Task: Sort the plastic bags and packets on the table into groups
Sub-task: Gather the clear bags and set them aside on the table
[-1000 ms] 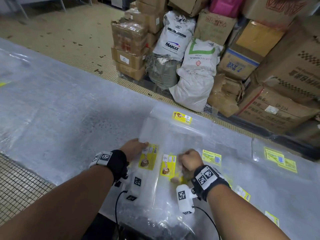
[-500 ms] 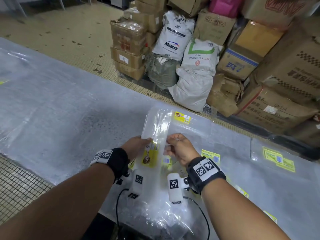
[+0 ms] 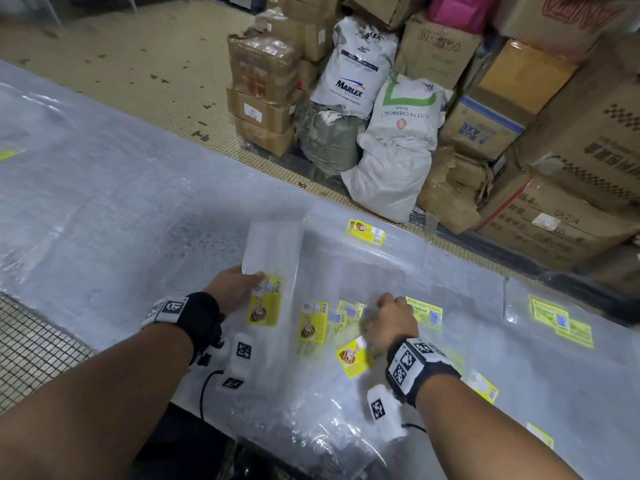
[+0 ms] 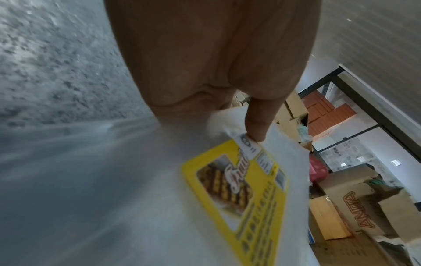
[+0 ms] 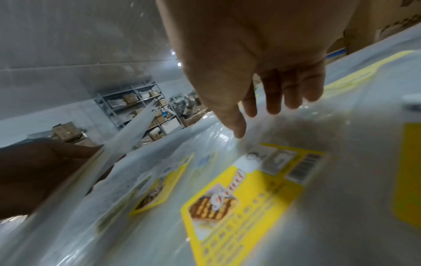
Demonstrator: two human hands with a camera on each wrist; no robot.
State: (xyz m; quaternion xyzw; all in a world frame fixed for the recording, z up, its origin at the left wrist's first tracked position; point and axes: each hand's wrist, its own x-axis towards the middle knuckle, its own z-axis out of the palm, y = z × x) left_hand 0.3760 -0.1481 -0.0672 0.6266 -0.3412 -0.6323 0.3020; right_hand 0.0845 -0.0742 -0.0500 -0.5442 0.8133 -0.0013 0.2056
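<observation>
The left hand's [image 3: 232,287] grip is clamped on a clear bag [image 3: 273,271] with a yellow label, lifted over the counter [image 3: 104,209]. The right hand [image 3: 388,322], fingers loose and apart, touches bags [image 3: 313,325] lying there. Sacks behind read "MARLEX" [image 3: 353,69] and "LOTTE CHEMICAL" [image 3: 403,109].

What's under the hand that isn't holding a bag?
Under the right hand lie overlapping clear plastic bags with yellow labels, spread on the plastic-covered table. Its fingers reach down towards them. How many bags are stacked there is hidden by the hand and the glare.
</observation>
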